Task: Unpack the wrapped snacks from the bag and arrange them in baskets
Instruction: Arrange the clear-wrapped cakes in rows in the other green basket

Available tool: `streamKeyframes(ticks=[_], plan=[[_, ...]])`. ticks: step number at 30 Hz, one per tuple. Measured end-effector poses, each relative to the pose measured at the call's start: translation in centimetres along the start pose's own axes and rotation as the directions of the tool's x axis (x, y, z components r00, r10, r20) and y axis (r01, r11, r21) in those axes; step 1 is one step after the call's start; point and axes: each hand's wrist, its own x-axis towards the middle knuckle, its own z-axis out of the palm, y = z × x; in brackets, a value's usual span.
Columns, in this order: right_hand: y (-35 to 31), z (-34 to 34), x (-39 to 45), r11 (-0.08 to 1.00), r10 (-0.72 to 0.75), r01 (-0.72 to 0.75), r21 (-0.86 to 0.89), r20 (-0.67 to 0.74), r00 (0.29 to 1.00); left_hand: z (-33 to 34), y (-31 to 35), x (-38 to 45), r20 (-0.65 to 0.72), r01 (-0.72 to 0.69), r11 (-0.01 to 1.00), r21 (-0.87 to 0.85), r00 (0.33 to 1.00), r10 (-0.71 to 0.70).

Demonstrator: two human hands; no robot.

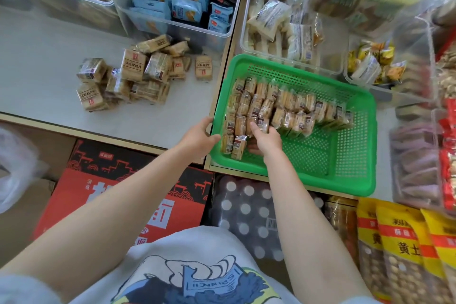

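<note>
Left hand (199,134) gripping green basket (350,180) rim; right hand (265,139) pressing loosely on light, crinkly, slippery biscuit packs (271,108); best pinched across flat sides.

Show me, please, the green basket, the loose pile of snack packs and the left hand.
green basket (350,181): head view, bare near rim.
pile of snack packs (128,76): head view, middle pack.
left hand (198,134): head view, back of hand.

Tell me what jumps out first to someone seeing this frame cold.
The bright green basket at centre right, its left half filled with rows of wrapped snacks. The left hand grips its left rim while the right hand reaches in among the packs. On the grey counter to the left lies a loose pile of tan packets.
</note>
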Motion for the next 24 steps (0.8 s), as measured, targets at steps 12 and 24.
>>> streamKeyframes(ticks=[12,24], plan=[[-6.5,1.7,-6.0,0.846,-0.525,0.508,-0.163,-0.084,0.847,-4.9,-6.6,1.5,-0.085,-0.03,0.999,0.022,0.996,0.031],[-13.7,21.8,-0.5,0.973,-0.177,0.215,-0.082,0.327,0.928,-11.1,-16.4,1.6,-0.163,0.113,0.827,0.551,0.986,-0.025]])
